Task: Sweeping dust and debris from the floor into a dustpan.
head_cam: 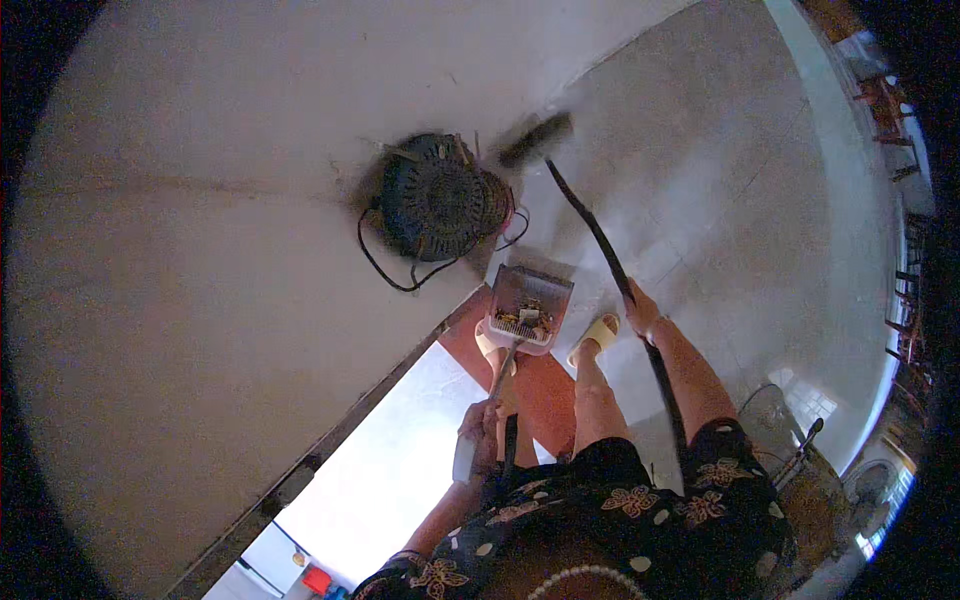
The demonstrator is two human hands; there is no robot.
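Observation:
My left hand [480,427] is closed around the thin handle of a clear plastic dustpan [559,300], low in front of my legs. A small pile of debris [529,315] lies in the pan, close to its handle side. My right hand [643,309] grips the long dark handle [592,221] of a broom, which slants up and away from me. The blurred broom head [536,140] is at the foot of the pale wall, beyond the dustpan.
A dark round slatted object [442,196] with a looping black cord [401,286] stands left of the broom head. A red-brown doorway strip [544,401] lies under the dustpan, near my sandals [596,337]. Wooden chairs [889,112] line the far right.

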